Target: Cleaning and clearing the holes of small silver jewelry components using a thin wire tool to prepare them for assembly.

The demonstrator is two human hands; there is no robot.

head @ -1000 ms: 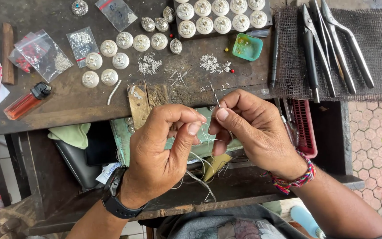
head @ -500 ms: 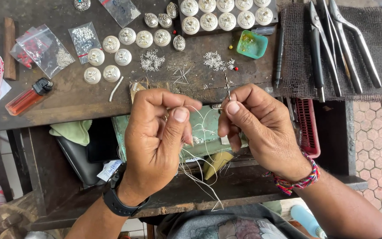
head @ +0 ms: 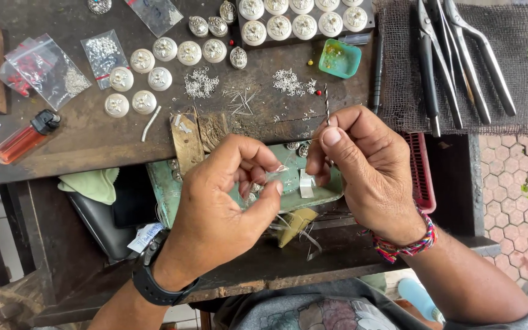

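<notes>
Right hand (head: 368, 168) at frame centre pinching a thin twisted metal rod (head: 327, 104) upright, left hand (head: 227, 201) beside it nipping a fine wire (head: 276, 173), over a green tray (head: 313, 197), round white ornaments (head: 154, 78) on bench (head: 93, 140) upper left.

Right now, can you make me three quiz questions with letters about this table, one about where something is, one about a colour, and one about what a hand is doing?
1. Where does the lighter lie?
A. left side of the table
B. on the mesh mat
C. in the green dish

2. What colour is the small dish?
A. red
B. green
C. black

3. What is the right hand doing?
A. lying flat and open
B. gripping the pliers
C. pinching a thin twisted wire

Answers: 1 A, it lies near the plastic bags on the left. 2 B, its rim is plainly green. 3 C, thumb and finger close on the wire, while the pliers rest untouched on the mat.
</notes>
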